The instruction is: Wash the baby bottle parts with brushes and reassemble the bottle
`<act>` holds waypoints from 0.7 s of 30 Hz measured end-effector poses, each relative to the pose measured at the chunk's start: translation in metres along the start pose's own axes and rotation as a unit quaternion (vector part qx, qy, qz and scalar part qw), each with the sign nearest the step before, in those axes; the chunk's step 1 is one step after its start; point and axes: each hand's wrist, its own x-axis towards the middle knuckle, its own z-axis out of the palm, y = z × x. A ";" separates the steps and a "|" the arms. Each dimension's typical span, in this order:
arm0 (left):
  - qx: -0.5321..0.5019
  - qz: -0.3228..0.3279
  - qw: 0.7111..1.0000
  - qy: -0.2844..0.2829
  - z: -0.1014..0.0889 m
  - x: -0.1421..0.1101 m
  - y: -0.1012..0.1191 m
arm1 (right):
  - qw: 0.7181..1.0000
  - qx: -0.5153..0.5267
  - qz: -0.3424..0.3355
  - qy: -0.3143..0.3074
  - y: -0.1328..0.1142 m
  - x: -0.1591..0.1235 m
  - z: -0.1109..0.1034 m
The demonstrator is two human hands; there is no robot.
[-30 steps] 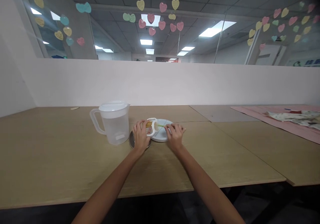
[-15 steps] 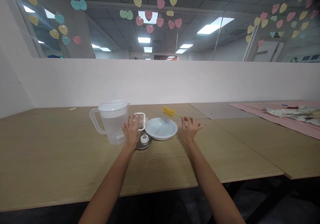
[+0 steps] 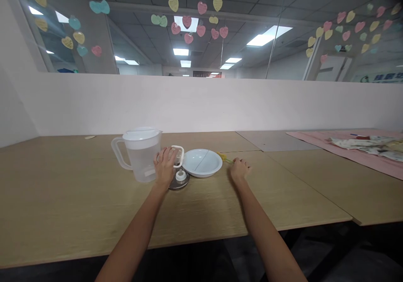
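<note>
My left hand (image 3: 164,166) is closed around a clear baby bottle (image 3: 176,156) with a white handle, tipped sideways so its handle end points right. Just below it, a white bottle nipple with collar (image 3: 180,175) sits on a round metal dish (image 3: 178,185). A white bowl (image 3: 203,174) stands between my hands, a thin dark line crossing its inside. My right hand (image 3: 240,169) grips the thin green handle of a yellow-headed bottle brush (image 3: 223,157), low at the table right of the bowl; the bowl's rim partly covers the brush head.
A translucent lidded pitcher (image 3: 143,160) holding clear liquid stands left of my left hand. On the far right a pink cloth (image 3: 317,139) carries folded fabric (image 3: 362,145). The wooden table (image 3: 195,214) meets a white wall (image 3: 201,105) at the back.
My right hand has lowered the brush from above the bowl's right rim down to the table beside the bowl. My left hand keeps the bottle in nearly the same place.
</note>
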 end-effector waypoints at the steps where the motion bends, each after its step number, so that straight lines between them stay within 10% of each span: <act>1: -0.009 -0.022 1.000 0.005 -0.001 0.001 0.001 | 1.000 -0.005 -0.008 -0.020 0.000 0.000 0.002; 10: -0.280 -0.104 0.952 0.072 0.006 -0.008 0.018 | 0.993 -0.024 -0.065 -0.094 -0.005 -0.005 0.004; 21: -0.406 0.075 0.871 -0.268 -0.018 -0.037 0.076 | 0.992 -0.020 -0.072 -0.105 -0.009 -0.006 0.004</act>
